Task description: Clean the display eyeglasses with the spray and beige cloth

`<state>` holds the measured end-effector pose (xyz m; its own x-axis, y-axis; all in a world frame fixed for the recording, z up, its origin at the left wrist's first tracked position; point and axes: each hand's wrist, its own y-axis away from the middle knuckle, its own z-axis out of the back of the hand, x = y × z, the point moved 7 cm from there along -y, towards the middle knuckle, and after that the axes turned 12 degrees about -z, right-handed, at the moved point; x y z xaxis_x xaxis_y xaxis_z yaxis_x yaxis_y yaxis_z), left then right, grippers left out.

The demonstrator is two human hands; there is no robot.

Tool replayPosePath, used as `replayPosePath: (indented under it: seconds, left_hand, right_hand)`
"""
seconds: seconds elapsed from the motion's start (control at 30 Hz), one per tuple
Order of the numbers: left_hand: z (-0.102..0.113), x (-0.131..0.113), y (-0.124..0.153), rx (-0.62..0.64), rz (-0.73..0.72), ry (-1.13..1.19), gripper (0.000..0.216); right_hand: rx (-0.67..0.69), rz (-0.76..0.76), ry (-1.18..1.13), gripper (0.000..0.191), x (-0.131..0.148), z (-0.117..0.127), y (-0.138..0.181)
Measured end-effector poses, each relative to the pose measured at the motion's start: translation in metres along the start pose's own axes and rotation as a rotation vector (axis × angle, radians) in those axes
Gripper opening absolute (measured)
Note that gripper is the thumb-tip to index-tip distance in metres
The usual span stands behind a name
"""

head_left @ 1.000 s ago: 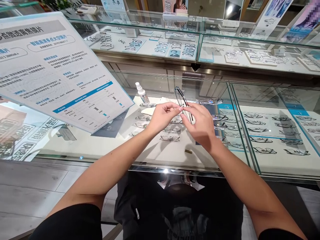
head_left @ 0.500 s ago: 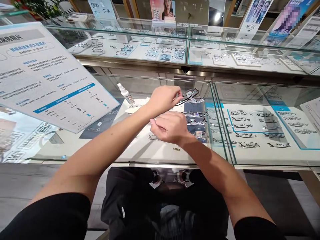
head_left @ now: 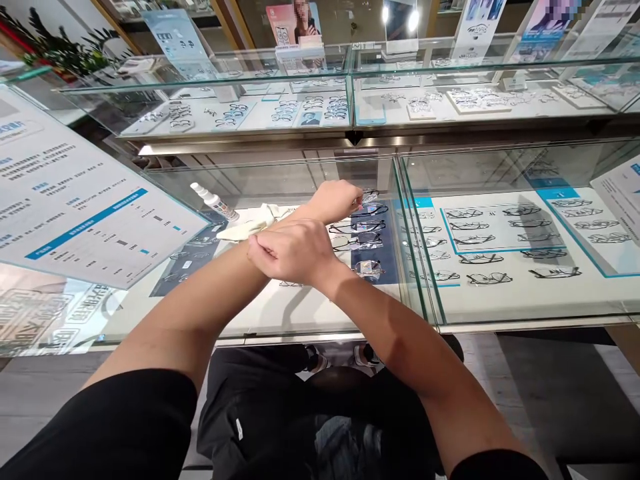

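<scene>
My left hand (head_left: 333,200) reaches across to the right over the glass counter top (head_left: 310,313). Its fingers are closed on a thin dark-framed pair of glasses (head_left: 371,196), held low at the glass. My right hand (head_left: 293,250) crosses leftward over my left forearm. Its fingers are curled shut, and nothing shows in them. A white cloth (head_left: 247,225) lies on the glass just beyond the right hand, apart from it. A small white spray bottle (head_left: 214,201) lies on its side left of the cloth.
Rows of spectacle frames (head_left: 500,240) lie inside the case under the glass. A large tilted printed sign (head_left: 75,200) stands at the left. A second glass display counter (head_left: 350,100) with more frames and poster stands runs along the back.
My right hand let go of the glasses and swung left over my left forearm. My left hand carried the glasses to the right and lowered them to the glass.
</scene>
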<state>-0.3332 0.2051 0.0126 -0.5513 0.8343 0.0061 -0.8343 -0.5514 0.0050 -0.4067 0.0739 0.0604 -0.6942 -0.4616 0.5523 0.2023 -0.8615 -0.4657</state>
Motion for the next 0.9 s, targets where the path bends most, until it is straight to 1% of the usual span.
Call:
replayPosePath:
  seconds: [0.1, 0.2, 0.27, 0.4, 0.47, 0.53, 0.63, 0.73, 0.83, 0.9]
  left_hand:
    - [0.001, 0.006, -0.004, 0.012, 0.013, 0.020, 0.031]
    - [0.007, 0.019, -0.009, -0.029, 0.080, 0.030, 0.037]
    - [0.007, 0.027, -0.013, -0.033, 0.122, 0.019, 0.033]
    - [0.000, 0.034, -0.019, -0.006, 0.133, 0.012, 0.026]
    - [0.003, 0.039, -0.017, -0.052, 0.157, 0.043, 0.024]
    - [0.011, 0.047, -0.010, -0.143, 0.185, 0.111, 0.020]
    - [0.029, 0.068, 0.015, -0.328, 0.225, 0.282, 0.013]
    - [0.039, 0.093, 0.060, -0.498, 0.282, 0.596, 0.011]
    - [0.033, 0.107, 0.117, -0.619, 0.324, 0.986, 0.022]
    - [0.023, 0.109, 0.154, -0.675, 0.342, 1.165, 0.032]
  right_hand:
    - [-0.001, -0.018, 0.013, 0.050, 0.000, 0.001, 0.000]
    - [0.000, -0.032, 0.036, 0.053, 0.000, 0.002, -0.001]
    - [-0.004, -0.043, 0.052, 0.053, -0.001, 0.002, -0.001]
    - [-0.032, -0.072, 0.080, 0.052, -0.007, 0.001, -0.001]
    - [-0.045, -0.083, 0.090, 0.053, -0.011, 0.001, -0.001]
    - [-0.057, -0.105, 0.103, 0.055, -0.015, 0.001, -0.002]
    - [-0.085, -0.142, 0.121, 0.055, -0.024, 0.002, -0.002]
    - [-0.164, -0.144, 0.103, 0.054, -0.032, 0.005, -0.001]
    - [-0.240, -0.125, 0.023, 0.051, -0.037, 0.009, 0.002]
    - [-0.241, -0.127, -0.034, 0.051, -0.040, 0.010, 0.004]
